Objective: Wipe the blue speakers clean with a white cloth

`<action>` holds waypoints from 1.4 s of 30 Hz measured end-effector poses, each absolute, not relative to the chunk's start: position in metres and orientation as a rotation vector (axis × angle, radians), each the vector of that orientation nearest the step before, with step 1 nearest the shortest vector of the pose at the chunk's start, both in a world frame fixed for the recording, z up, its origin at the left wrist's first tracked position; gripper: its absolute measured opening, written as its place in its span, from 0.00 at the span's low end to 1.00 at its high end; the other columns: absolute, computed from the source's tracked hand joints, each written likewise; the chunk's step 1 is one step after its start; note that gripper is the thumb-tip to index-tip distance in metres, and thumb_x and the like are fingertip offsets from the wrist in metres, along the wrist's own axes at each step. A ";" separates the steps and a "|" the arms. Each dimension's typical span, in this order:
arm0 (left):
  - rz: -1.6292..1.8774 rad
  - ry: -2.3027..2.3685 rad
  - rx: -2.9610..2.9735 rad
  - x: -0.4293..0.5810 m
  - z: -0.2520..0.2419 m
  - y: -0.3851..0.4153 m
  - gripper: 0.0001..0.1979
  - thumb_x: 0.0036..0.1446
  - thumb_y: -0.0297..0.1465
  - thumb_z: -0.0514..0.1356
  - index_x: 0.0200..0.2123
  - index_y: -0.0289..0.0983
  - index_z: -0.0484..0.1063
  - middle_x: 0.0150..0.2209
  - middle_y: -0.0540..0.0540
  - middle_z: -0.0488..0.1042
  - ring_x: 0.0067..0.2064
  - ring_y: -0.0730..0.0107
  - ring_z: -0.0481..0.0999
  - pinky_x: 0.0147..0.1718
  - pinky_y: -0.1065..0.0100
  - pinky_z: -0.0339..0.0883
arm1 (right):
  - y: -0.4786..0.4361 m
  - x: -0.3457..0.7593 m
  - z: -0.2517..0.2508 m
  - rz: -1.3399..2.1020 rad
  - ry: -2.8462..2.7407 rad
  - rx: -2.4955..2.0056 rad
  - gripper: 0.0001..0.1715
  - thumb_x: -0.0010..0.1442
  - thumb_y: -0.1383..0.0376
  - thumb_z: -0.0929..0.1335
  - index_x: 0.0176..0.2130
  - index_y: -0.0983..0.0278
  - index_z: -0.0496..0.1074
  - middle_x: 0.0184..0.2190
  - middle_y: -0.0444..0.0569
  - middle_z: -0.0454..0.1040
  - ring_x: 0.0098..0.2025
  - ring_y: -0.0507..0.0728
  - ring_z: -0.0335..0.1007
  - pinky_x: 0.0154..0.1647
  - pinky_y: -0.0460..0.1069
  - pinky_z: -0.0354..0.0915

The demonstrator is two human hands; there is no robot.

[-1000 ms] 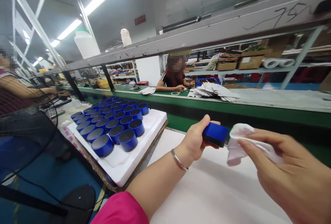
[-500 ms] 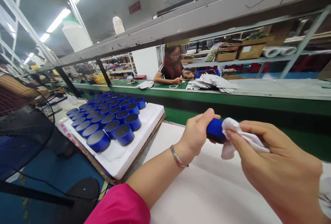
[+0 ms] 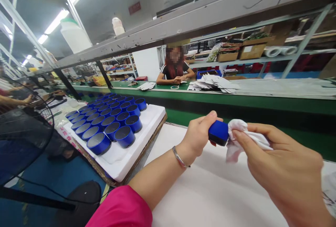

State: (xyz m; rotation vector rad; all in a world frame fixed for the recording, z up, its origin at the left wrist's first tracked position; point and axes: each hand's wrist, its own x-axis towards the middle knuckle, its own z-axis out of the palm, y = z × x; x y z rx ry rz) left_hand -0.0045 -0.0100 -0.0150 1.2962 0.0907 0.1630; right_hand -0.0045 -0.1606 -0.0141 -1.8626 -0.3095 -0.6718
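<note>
My left hand (image 3: pixel 198 133) is closed on a blue cylindrical part with a dark end (image 3: pixel 218 132), held on its side above the white work surface (image 3: pixel 210 188). A bracelet sits on that wrist. My right hand (image 3: pixel 280 157) pinches a crumpled white cloth (image 3: pixel 236 132) between thumb and fingers. The cloth is right beside the blue part's right end; whether they touch I cannot tell. To the left, many similar blue cylinders (image 3: pixel 124 136) with dark or grey mesh-like tops stand in rows on a white foam tray (image 3: pixel 147 130).
Behind my hands runs a green conveyor belt (image 3: pixel 175 115). Across it a co-worker (image 3: pixel 175 66) sits near a pile of white paper pieces (image 3: pixel 215 84). A grey shelf beam (image 3: pixel 147 36) crosses overhead, carrying bottles. At left are a fan (image 3: pixel 26 125) and another person.
The white cloth and my right hand have shifted slightly right, showing more of the blue part's end. The view has turned a little, and the co-worker's hands have moved closer together.
</note>
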 end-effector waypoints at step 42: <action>-0.162 0.145 1.053 -0.006 0.001 -0.008 0.33 0.71 0.57 0.57 0.44 0.30 0.81 0.34 0.38 0.81 0.26 0.61 0.81 0.23 0.68 0.61 | -0.189 0.022 0.000 -0.502 0.100 -1.708 0.34 0.40 0.44 0.80 0.42 0.60 0.85 0.31 0.52 0.81 0.30 0.62 0.73 0.27 0.55 0.65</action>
